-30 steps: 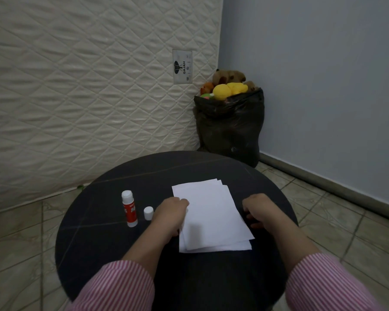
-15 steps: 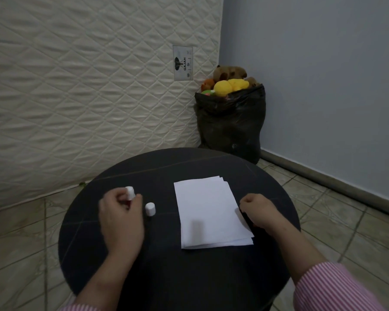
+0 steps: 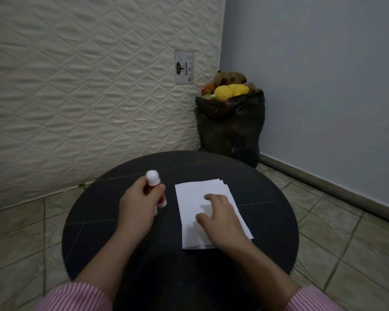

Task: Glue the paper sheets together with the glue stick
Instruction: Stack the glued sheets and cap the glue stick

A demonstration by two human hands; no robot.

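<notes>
White paper sheets (image 3: 202, 194) — black table (image 3: 267, 221)

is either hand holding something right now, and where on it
The left hand holds the glue stick by its red body. The right hand rests flat on the paper sheets, holding nothing.

Well beyond our fingertips we see a black bag (image 3: 230, 129) stuffed with soft toys (image 3: 229, 86) in the corner, a quilted mattress (image 3: 76, 86) standing to the left, a round dark table (image 3: 180, 261) beneath our fingers, on a tiled floor (image 3: 346, 243)
</notes>
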